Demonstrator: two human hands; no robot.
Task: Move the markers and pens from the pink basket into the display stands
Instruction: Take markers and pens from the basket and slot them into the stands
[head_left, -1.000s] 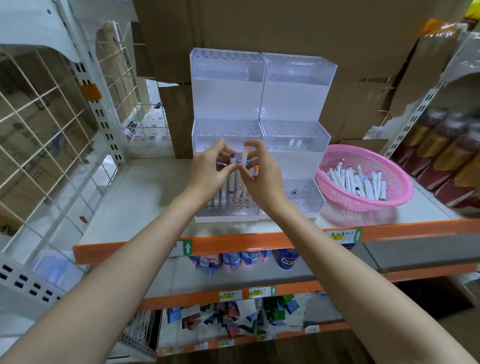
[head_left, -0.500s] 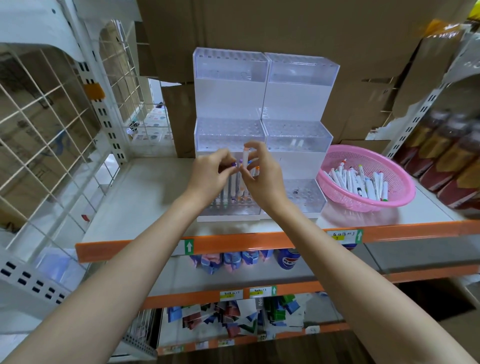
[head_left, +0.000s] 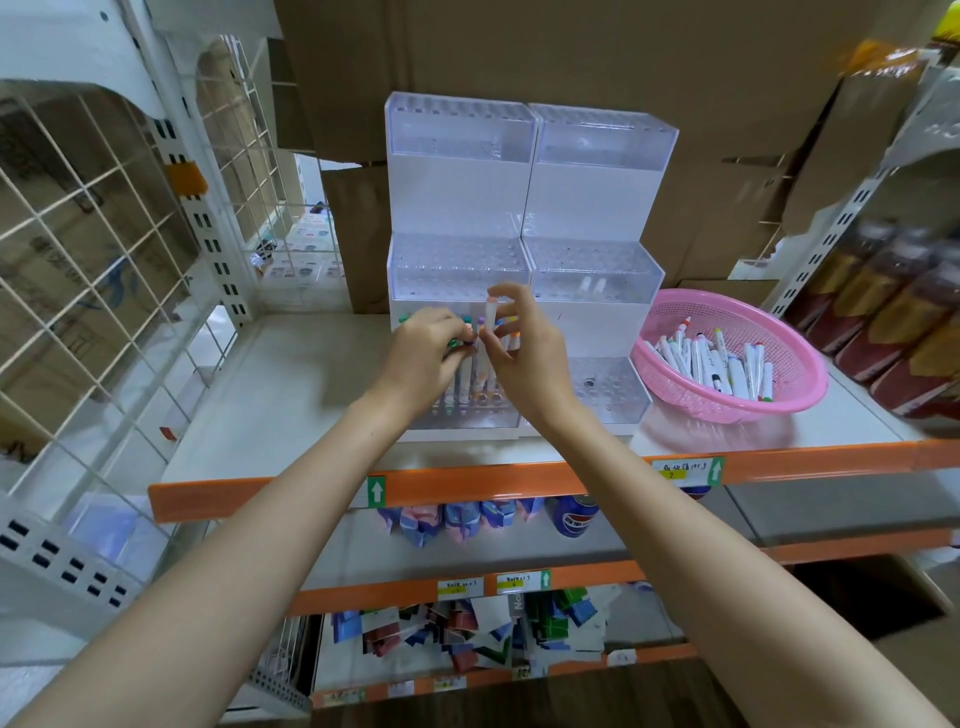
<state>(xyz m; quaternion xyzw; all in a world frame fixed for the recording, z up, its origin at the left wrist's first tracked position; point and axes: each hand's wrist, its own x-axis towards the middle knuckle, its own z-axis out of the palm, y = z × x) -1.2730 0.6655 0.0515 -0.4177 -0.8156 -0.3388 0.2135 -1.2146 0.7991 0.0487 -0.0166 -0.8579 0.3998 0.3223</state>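
Two clear three-tier display stands stand side by side on the shelf, the left stand (head_left: 460, 166) and the right stand (head_left: 602, 171). Several markers stand upright in the left stand's lowest tier. My left hand (head_left: 428, 356) has its fingertips on the cap of a marker there (head_left: 467, 364). My right hand (head_left: 522, 351) pinches a white marker with a purple band (head_left: 489, 314) upright above the same tier. The pink basket (head_left: 779, 332) sits to the right with several white markers (head_left: 717, 358) lying in it.
A white wire grid panel (head_left: 78, 249) closes the shelf's left side. Cardboard boxes (head_left: 571, 47) stand behind the stands. Dark bottles (head_left: 893, 312) line the shelf at the right. The orange shelf edge (head_left: 467, 483) runs below my wrists, with packaged goods on lower shelves.
My left hand has lowered its marker into the lowest tier. My right hand still holds its marker upright, shifted slightly. The view has drifted a little.
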